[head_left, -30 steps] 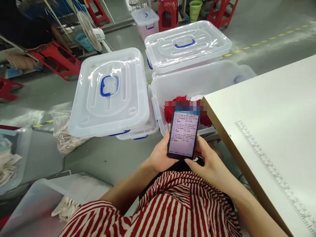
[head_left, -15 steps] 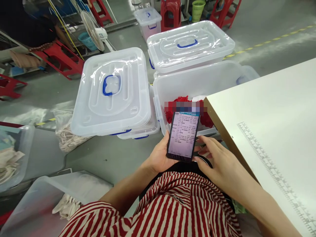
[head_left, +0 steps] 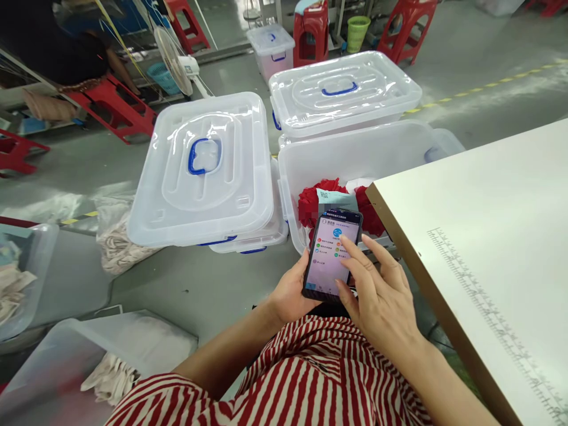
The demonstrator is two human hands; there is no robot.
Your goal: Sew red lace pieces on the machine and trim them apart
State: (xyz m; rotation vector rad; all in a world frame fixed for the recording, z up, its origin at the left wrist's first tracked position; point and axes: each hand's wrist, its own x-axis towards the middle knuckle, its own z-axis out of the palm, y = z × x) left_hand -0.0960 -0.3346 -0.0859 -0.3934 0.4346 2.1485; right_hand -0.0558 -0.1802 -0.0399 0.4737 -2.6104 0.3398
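Off the left corner of the white table (head_left: 488, 195) stood an open clear bin (head_left: 355, 157) holding red cloth (head_left: 310, 204). The right hand (head_left: 377, 296) had its fingers spread, forefinger on the screen. The left hand (head_left: 290, 290) was clamped around the phone (head_left: 331, 260), which sat just off that corner.

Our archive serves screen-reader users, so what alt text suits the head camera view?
A person's left hand holds a phone while the right hand touches its lit screen with a fingertip, above a red-striped shirt. Beyond stand an open clear bin holding red cloth and lidded bins; a white table lies to the right.
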